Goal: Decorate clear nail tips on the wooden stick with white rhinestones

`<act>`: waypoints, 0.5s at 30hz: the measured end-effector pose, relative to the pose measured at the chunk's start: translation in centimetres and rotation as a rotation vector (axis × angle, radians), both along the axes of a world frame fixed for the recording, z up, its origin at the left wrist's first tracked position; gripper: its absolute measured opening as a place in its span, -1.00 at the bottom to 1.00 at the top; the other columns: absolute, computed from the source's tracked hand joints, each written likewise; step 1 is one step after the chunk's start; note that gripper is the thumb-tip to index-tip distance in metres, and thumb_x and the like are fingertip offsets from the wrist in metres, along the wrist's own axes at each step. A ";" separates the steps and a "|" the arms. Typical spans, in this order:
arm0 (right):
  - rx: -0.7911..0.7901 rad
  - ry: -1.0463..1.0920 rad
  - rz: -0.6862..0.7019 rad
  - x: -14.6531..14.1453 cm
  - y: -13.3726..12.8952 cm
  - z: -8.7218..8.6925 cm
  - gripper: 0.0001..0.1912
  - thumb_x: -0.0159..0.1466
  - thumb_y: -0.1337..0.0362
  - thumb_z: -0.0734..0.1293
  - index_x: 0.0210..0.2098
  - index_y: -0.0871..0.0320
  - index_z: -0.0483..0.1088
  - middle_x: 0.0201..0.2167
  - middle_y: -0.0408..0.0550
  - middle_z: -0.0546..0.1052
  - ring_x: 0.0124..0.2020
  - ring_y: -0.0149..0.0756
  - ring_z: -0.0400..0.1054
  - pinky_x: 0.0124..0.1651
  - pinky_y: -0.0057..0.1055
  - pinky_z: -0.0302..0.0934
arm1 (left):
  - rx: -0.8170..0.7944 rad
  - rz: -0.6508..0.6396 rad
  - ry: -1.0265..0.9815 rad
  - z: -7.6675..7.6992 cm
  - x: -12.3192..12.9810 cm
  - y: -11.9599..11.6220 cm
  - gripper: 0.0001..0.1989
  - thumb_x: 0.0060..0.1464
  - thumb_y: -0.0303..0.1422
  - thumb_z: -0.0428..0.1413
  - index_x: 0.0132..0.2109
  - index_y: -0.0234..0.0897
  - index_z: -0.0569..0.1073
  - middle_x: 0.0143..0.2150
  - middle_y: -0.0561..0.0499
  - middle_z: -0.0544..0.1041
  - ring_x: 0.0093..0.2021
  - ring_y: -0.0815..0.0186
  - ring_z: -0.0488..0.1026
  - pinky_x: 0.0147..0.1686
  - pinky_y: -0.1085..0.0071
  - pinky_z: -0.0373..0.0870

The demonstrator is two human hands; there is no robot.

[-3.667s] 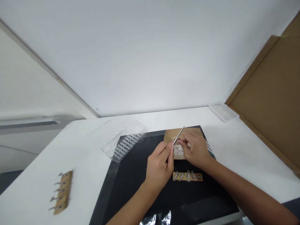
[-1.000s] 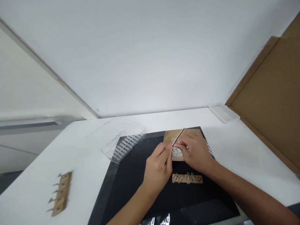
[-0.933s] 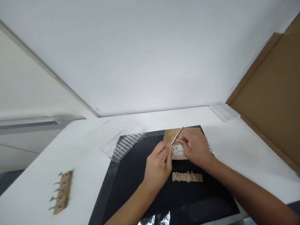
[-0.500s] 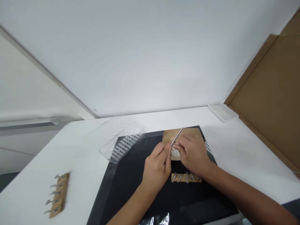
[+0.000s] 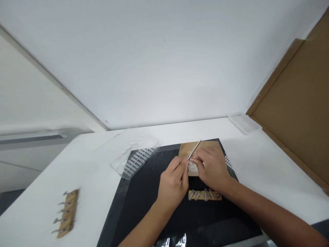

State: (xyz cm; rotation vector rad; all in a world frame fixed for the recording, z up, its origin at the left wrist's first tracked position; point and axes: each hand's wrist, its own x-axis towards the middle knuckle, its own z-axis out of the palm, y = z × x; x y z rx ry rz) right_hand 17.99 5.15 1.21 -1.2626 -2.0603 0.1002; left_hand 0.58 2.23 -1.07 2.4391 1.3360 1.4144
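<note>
Apparently light and stiff, best pinched low, the stick [image 5: 194, 150] points to one o'clock from the pinch of my left hand [image 5: 173, 179]; I can't tell whether my curled right hand [image 5: 214, 168] holds anything.

white wall [image 5: 159, 68] fills upper centre, brightest near its base; white table [image 5: 92, 185] spans lower frame; brown board [image 5: 298, 103] stands at right.

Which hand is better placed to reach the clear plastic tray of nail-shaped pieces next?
Probably the left hand: it is nearer the clear plastic tray; the right hand would reach across it. Both meet at the thin, pale stick.
</note>
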 end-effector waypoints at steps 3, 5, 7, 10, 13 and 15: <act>0.000 0.010 -0.021 0.0 0.1 -0.5 -0.76 0.41 0.33 0.34 -0.42 0.08 0.35 -0.42 -0.14 0.54 -0.36 -0.25 0.35 -0.20 -0.27 0.06 | 0.003 0.000 0.008 -0.1 0.0 0.1 -0.73 0.43 -0.50 0.01 0.06 -0.29 0.59 -0.27 -0.06 0.53 -0.27 0.31 0.53 -0.20 0.42 0.58; 0.004 0.025 -0.046 0.0 0.1 -0.7 -0.75 0.41 0.33 0.34 -0.42 0.08 0.34 -0.42 -0.13 0.54 -0.36 -0.24 0.35 -0.21 -0.26 0.06 | 0.008 -0.007 -0.003 -0.1 0.1 0.2 -0.74 0.42 -0.51 0.02 0.07 -0.29 0.59 -0.26 -0.07 0.53 -0.26 0.30 0.54 -0.18 0.41 0.59; -0.002 0.018 -0.021 0.0 -0.1 -0.8 -0.74 0.42 0.33 0.33 -0.42 0.08 0.34 -0.43 -0.14 0.54 -0.37 -0.24 0.34 -0.21 -0.25 0.05 | 0.007 -0.031 -0.022 0.0 0.1 0.2 -0.74 0.41 -0.53 0.03 0.07 -0.30 0.58 -0.25 -0.07 0.54 -0.26 0.31 0.54 -0.19 0.42 0.58; -0.016 0.014 0.009 -0.1 -0.5 -0.8 -0.74 0.43 0.33 0.33 -0.42 0.08 0.33 -0.42 -0.14 0.54 -0.38 -0.25 0.34 -0.21 -0.25 0.05 | 0.001 -0.055 -0.040 0.1 0.2 0.1 -0.74 0.39 -0.55 0.04 0.06 -0.30 0.59 -0.23 -0.07 0.55 -0.24 0.30 0.55 -0.16 0.42 0.57; 0.002 0.046 0.032 0.2 -0.6 -0.5 -0.74 0.44 0.33 0.33 -0.41 0.08 0.36 -0.40 -0.14 0.55 -0.36 -0.25 0.37 -0.20 -0.26 0.08 | 0.000 -0.035 -0.037 0.2 0.1 0.2 -0.75 0.40 -0.54 0.04 0.06 -0.29 0.58 -0.19 -0.07 0.58 -0.20 0.29 0.58 -0.12 0.42 0.56; 0.039 0.076 0.060 0.4 -0.6 -0.5 -0.74 0.46 0.31 0.32 -0.40 0.08 0.38 -0.40 -0.13 0.57 -0.34 -0.26 0.40 -0.18 -0.26 0.11 | 0.019 0.035 -0.008 0.1 -0.4 0.6 -0.77 0.40 -0.51 0.05 0.05 -0.29 0.58 -0.18 -0.07 0.61 -0.20 0.28 0.59 -0.12 0.41 0.55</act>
